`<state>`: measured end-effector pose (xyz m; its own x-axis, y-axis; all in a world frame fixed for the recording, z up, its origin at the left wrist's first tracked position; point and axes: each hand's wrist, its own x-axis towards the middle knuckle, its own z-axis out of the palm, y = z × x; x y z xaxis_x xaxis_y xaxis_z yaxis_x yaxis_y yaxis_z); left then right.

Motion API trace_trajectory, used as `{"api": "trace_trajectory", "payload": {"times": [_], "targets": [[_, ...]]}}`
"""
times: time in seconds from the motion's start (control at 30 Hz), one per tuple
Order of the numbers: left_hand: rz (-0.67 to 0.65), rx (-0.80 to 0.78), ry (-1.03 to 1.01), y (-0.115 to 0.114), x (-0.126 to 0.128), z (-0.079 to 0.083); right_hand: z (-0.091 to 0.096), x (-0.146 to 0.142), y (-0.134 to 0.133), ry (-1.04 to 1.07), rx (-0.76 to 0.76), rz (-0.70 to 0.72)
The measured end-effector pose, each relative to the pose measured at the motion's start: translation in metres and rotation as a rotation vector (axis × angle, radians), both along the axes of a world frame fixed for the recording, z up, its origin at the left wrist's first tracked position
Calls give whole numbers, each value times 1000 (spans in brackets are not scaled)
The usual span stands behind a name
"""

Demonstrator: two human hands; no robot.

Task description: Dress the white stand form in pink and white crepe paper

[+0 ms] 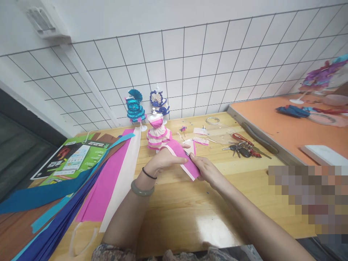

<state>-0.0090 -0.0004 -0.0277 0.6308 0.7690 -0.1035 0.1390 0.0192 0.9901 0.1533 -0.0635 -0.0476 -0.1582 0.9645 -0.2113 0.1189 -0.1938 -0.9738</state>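
Note:
Both of my hands hold a folded strip of pink and white crepe paper (182,156) just above the wooden table (179,206). My left hand (162,160), with a green bangle and a black band on the wrist, pinches the strip's upper end. My right hand (204,169) grips its lower end, fingers closed. Right behind the strip stands a small mannequin in a pink and white paper dress (158,135).
Long sheets of pink, white, blue and brown paper (89,181) lie at the left beside a green booklet (73,158). Two blue paper-dress mannequins (146,105) stand by the wire grid wall. Keys and red scissors (243,146) lie at the right, near an orange table (288,127).

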Motion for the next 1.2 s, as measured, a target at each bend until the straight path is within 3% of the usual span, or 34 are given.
{"api": "trace_trajectory", "payload": {"times": [0.33, 0.5, 0.6, 0.83, 1.2], "targets": [[-14, -1, -76, 0, 1, 1, -5, 3, 1, 5, 42, -20], [-19, -105, -147, 2, 4, -2, -7, 6, 0, -2, 41, -45], [43, -158, -129, 2, 5, -2, -4, 7, -3, 14, 17, -57], [144, -173, -221, -3, 13, 3, 4, 7, -9, 47, -5, -47], [138, -101, -205, -4, 20, -6, -12, 8, -14, 117, -48, -46]]}}
